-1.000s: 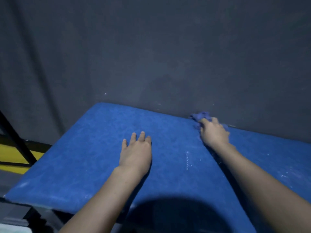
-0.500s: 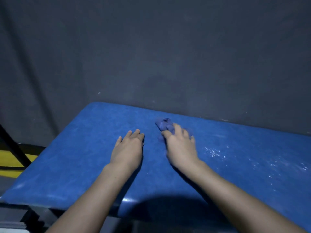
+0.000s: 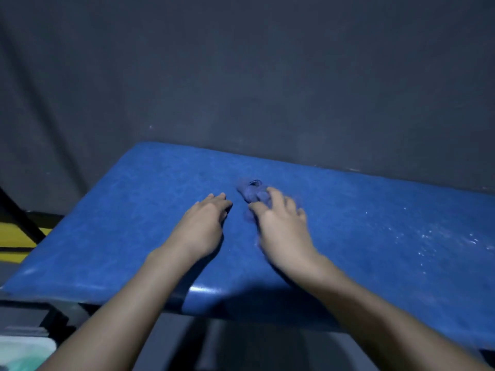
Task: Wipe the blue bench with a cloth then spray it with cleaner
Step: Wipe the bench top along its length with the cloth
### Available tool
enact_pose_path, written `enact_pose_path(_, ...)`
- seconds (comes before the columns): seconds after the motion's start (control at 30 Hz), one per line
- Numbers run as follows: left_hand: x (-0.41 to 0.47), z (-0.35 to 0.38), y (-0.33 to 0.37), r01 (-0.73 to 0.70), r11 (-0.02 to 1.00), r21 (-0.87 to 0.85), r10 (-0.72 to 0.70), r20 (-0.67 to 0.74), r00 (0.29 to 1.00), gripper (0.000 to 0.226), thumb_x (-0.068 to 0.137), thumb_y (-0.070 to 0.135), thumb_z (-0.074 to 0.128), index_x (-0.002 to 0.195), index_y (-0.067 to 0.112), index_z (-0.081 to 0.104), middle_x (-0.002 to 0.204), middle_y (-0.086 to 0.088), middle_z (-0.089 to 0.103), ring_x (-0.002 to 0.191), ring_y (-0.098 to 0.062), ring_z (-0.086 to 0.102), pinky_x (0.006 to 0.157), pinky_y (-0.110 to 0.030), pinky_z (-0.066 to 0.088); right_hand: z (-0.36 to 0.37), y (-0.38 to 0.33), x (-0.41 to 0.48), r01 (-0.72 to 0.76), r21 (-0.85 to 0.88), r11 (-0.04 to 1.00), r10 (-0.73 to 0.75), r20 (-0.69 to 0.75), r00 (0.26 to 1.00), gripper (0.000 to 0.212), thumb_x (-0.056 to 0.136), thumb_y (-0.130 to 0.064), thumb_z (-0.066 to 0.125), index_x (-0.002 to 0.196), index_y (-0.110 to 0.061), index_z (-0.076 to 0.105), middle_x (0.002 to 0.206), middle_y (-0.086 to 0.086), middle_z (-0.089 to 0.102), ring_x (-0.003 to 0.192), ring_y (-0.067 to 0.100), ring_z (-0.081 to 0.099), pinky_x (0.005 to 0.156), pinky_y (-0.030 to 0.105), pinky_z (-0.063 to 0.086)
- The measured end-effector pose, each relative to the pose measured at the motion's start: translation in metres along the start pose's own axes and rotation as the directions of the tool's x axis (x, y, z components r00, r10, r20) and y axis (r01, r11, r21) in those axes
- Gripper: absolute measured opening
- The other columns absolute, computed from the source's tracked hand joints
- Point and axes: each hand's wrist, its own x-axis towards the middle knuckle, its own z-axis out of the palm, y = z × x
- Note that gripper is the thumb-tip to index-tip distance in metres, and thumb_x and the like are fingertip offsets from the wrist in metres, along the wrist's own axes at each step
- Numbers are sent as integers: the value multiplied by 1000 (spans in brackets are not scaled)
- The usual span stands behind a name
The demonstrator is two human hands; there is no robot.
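Right hand (image 3: 284,231) fingers spread, pressing cloth (image 3: 253,192) on blue tabletop (image 3: 375,236); left hand (image 3: 199,231) flat, empty. Overlap strokes, keep pressure even.

Your blue worktop (image 3: 134,223) carries a crumpled blue cloth (image 3: 251,191) near its middle, both your hands flat on it, and pale specks (image 3: 442,239) toward the right.

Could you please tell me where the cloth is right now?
In the head view, the cloth lies bunched on the bench near its middle, under the right hand's fingertips, just right of the left hand.
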Motion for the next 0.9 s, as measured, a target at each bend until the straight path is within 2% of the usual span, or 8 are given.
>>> enact_pose_path(0.13,-10,-7,-8,-40,976,-215,21,-91,996,36,100,8,36,130,8,56,136,-3,58,133,-17,46,90,-5,26,-16,82,-20,-273,-22,962,271,-63,961,53,87,-18,53,137,-32,40,144,9,31,123,38,37,104,50,35)
enact_pose_path(0.23,-15,-8,-6,-18,923,-385,-34,-129,991,36,100,21,39,132,14,54,133,1,60,128,-12,51,97,-12,31,-30,100,-24,-462,-39,886,463,15,886,56,82,-16,62,134,-24,44,143,14,30,121,41,38,103,49,35)
enact_pose_path(0.4,-20,-9,7,-5,866,-500,-128,-232,964,43,99,34,37,137,16,48,137,-1,56,131,-16,48,111,-26,32,-24,8,-13,-185,140,973,186,12,983,51,81,-12,55,130,-25,48,140,9,36,124,36,40,103,45,38)
enact_pose_path(0.5,-22,-20,13,26,866,-499,-216,-327,920,41,100,33,34,131,13,52,120,0,59,125,-20,50,89,-17,31,-18,-65,-21,-50,151,987,36,98,995,58,82,-19,60,136,-21,40,146,9,28,134,34,28,113,55,20)
enact_pose_path(0.57,-25,-25,13,71,877,-476,-224,-273,935,42,100,34,34,132,13,51,125,-3,59,127,-23,48,94,-25,33,-5,-90,-31,-61,169,984,37,145,989,50,88,-20,50,137,-19,43,150,11,29,140,34,23,112,63,10)
enact_pose_path(0.63,-27,-25,14,131,906,-402,-223,-191,956,45,99,34,35,138,13,46,140,-6,52,134,-23,43,102,-28,32,1,-86,-42,-40,166,985,38,17,999,41,80,-23,39,109,-28,68,132,8,58,124,33,53,101,65,33)
enact_pose_path(0.7,-28,-22,19,150,932,-330,-219,-180,959,49,99,33,37,144,12,38,150,-6,42,140,-21,36,107,-26,27,-2,-55,-54,-45,184,982,45,1,999,35,73,-31,39,82,-34,72,113,2,71,103,27,68,87,57,51)
enact_pose_path(0.9,-24,1,42,129,984,-118,-131,-2,991,49,101,34,30,147,18,30,159,0,20,149,-19,15,120,-45,11,-22,44,-70,-395,124,910,399,-6,917,42,63,-19,53,101,-26,69,132,11,56,119,36,54,101,56,40)
